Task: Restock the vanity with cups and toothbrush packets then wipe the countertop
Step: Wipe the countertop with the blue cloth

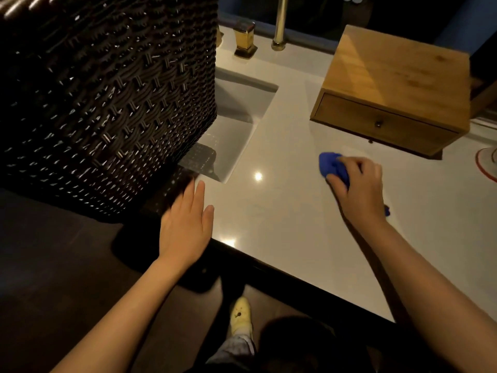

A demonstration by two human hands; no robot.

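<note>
I see the blue cloth (333,166) bunched into a wad on the pale bench (282,216), just in front of the wooden drawer box (395,87). My right hand (360,189) is pressed down on it, fingers curled over the top so that only the far end and a small corner by the wrist show. My left hand (185,227) lies flat and open near the front edge of the bench, fingers together, gripping nothing, its fingertips right by the lower corner of the dark woven basket (107,103).

The basket fills the left of my view and is tilted toward the sink (236,125); I cannot see inside it. The sink is a rectangular basin sunk into the bench, partly hidden behind the basket. The drawer box stands at the right rear with its single drawer closed, a small knob (378,124) on the front. Brass tap fittings (243,40) stand behind the sink.

Between the two hands the bench surface is bare and glossy, with a ceiling light reflected in it. The front edge runs diagonally down to the right, with a dark trim below it. A red-rimmed round object (486,165) is cut off at the right edge. Below the bench a yellow shoe (240,316) is on the dark floor.
</note>
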